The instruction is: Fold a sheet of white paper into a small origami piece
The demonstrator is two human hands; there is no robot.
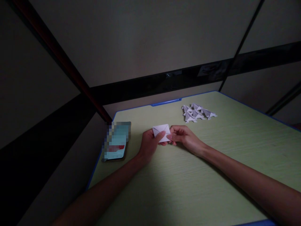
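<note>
Between my two hands is a small folded piece of white paper [161, 129], with diagonal crease lines that make it look like a little envelope. My left hand [150, 142] grips its left side, the thumb pressed flat on the front face. At the right edge my right hand [182, 135] pinches the paper between thumb and fingers. Some fingertips are hidden behind the paper. Several folded white origami figures [197, 113] lie grouped on the table beyond my right hand.
A phone [116, 141] with a lit, partly blurred screen lies left of my hands. The light green table [211, 182] has a blue edge and a blue ledge [166, 102] at the back. Panelled doors with a dark band [145, 88] stand right behind it.
</note>
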